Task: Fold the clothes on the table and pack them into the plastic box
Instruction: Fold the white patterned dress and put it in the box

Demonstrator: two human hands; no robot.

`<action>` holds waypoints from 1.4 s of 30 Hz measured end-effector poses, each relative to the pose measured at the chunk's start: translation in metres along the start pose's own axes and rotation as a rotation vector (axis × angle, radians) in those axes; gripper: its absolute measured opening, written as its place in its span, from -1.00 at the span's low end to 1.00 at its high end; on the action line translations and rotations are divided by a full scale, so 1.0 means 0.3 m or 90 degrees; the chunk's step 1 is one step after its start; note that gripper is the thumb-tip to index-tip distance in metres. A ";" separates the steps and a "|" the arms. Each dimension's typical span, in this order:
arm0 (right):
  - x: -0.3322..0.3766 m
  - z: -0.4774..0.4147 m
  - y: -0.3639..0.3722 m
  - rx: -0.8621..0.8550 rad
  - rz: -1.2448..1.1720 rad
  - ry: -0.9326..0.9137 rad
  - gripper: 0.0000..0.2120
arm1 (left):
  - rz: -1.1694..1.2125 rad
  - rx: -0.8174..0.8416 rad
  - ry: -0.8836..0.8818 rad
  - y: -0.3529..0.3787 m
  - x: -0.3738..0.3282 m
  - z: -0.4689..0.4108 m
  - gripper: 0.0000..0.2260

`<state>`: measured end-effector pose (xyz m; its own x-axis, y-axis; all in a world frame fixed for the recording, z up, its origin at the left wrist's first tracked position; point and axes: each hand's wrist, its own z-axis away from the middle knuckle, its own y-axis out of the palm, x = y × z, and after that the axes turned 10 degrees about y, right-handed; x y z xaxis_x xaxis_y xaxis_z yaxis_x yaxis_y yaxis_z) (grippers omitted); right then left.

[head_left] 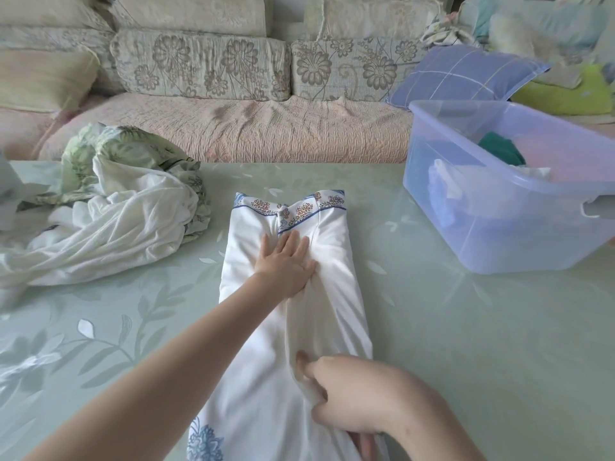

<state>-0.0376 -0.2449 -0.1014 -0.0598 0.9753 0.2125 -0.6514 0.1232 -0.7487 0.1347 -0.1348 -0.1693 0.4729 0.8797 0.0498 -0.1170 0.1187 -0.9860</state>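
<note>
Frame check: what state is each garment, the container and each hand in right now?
white garment: folded lengthwise into a long strip, lying on the table.
left hand: flat, pressing on the white garment.
right hand: fingers curled, gripping the white garment near its near end.
plastic box: no lid on, partly filled.
clothes pile: crumpled, unfolded.

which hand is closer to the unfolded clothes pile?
Left. The left hand presses flat on the white garment just right of the pile; the right hand pinches that garment nearer the person, farther away.
</note>
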 end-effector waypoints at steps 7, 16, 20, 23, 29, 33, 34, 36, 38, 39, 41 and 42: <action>0.015 0.015 -0.023 0.012 -0.073 -0.052 -0.84 | 0.252 -0.217 -0.125 -0.061 0.028 -0.018 -0.43; 0.026 -0.009 0.004 -0.021 0.023 -0.059 -0.63 | 0.400 -0.273 -0.274 -0.122 0.092 -0.122 -0.55; 0.024 -0.009 0.011 -0.023 0.036 -0.067 -0.75 | 0.424 -0.339 -0.270 -0.107 0.109 -0.139 -0.71; 0.022 0.005 0.004 -0.032 0.031 -0.071 -0.72 | 0.433 -0.450 -0.264 -0.112 0.120 -0.129 -0.68; 0.049 0.036 0.005 0.025 -0.003 -0.065 -0.49 | 0.231 -0.355 -0.223 -0.055 0.135 -0.106 -0.63; 0.051 0.045 -0.018 0.065 -0.029 -0.052 -0.54 | 0.218 -0.434 -0.048 -0.060 0.104 -0.052 -0.65; 0.046 0.044 -0.022 0.051 -0.033 -0.065 -0.61 | 0.246 -0.419 0.054 -0.054 0.086 -0.021 -0.64; 0.031 0.036 -0.029 -0.014 -0.055 -0.087 -0.73 | 0.273 -0.281 0.223 -0.027 0.040 0.068 -0.52; 0.012 0.027 -0.035 -0.068 -0.072 -0.094 -0.74 | 0.217 -0.127 0.301 0.024 0.015 0.157 -0.38; 0.003 0.024 -0.038 -0.075 -0.071 -0.091 -0.75 | 0.190 -0.094 0.307 0.047 0.011 0.194 -0.30; -0.012 0.023 -0.034 -0.043 -0.046 -0.085 -0.84 | 0.169 -0.110 0.279 0.070 0.011 0.264 -0.27; -0.020 0.019 -0.029 -0.028 -0.030 -0.084 -0.87 | 0.161 -0.131 0.285 0.074 0.010 0.291 -0.31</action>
<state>-0.0360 -0.2530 -0.0925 -0.1306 0.9358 0.3273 -0.6224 0.1796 -0.7619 0.0572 -0.0893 -0.1771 0.7829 0.5814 -0.2215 -0.1239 -0.2032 -0.9713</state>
